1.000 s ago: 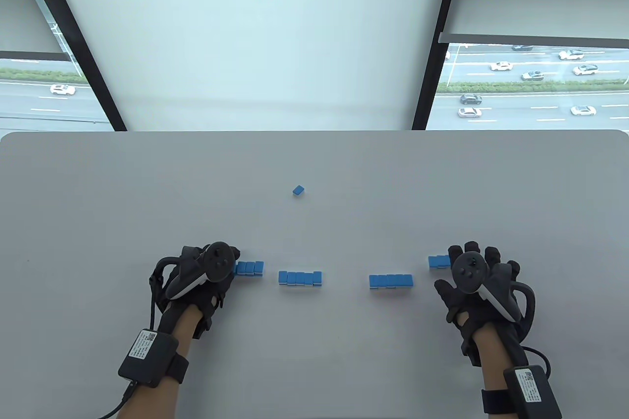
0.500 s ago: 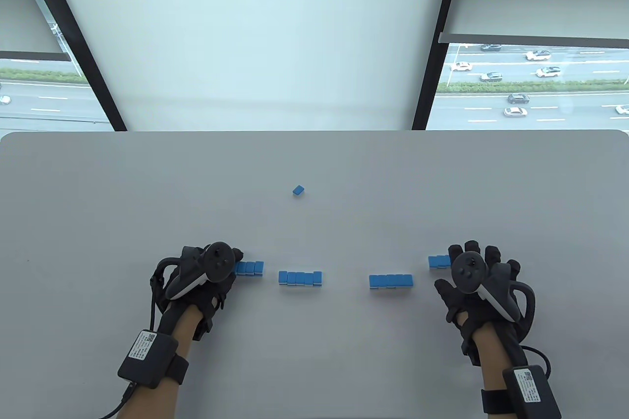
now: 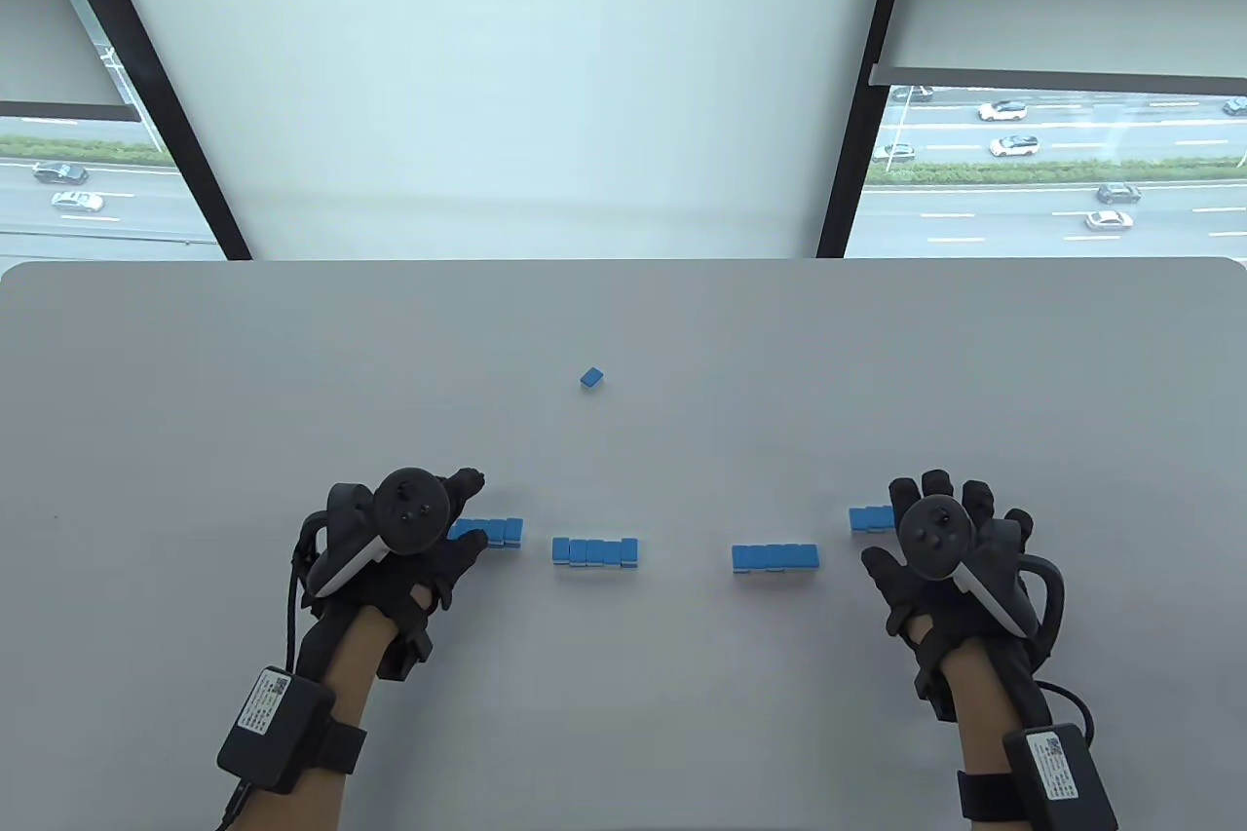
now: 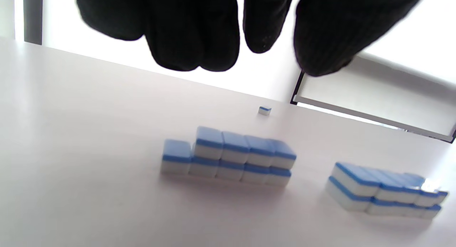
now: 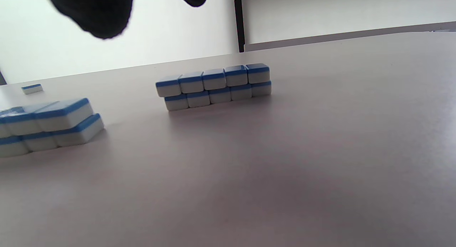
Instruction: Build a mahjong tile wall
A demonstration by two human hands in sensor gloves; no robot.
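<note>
Left hand (image 3: 409, 539) shifted left; right hand (image 3: 950, 544) hides tile stack (image 3: 870, 518) end

The tiles (image 4: 228, 156) are blue on top and white below. The gloves (image 3: 935, 578) are black. The table (image 3: 623, 704) is grey.

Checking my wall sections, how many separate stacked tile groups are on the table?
4: leftmost group by the left hand, centre-left group, centre-right group, rightmost group partly hidden behind the right hand.

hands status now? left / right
Left hand: open, thumb and fingers either side of the leftmost tile stack, not gripping.
Right hand: open, fingers spread, holding nothing.
</note>
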